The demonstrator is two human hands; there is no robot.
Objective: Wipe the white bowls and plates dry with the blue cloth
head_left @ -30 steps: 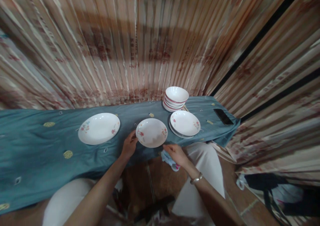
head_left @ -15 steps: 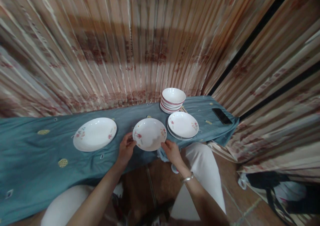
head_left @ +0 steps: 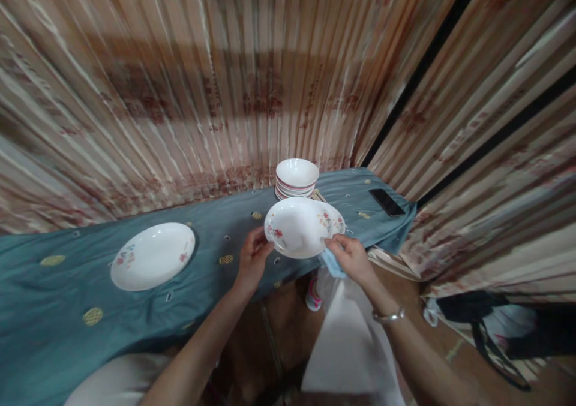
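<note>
A white plate with small red flowers (head_left: 294,232) is held between my two hands. My left hand (head_left: 252,256) pinches its left rim, and my right hand (head_left: 353,259) grips its right front rim. A light blue cloth (head_left: 333,264) hangs below my right hand, partly hidden by it. The held plate overlaps the stacked plates (head_left: 338,219) at its right in view; whether they touch I cannot tell. Behind stands a stack of bowls (head_left: 297,173) with red rims. Farther left, a large oval floral plate (head_left: 153,256) lies on the table.
A blue-green patterned cloth (head_left: 216,238) covers the long narrow table. A black phone (head_left: 387,202) lies near its right end. Pleated curtains (head_left: 252,94) hang behind and to the right. A pink and white can-like object (head_left: 314,295) is below the table edge.
Both hands have carried the plate to the right, from beside the stacked plates to partly over them in view. The camera view has shifted slightly right.
</note>
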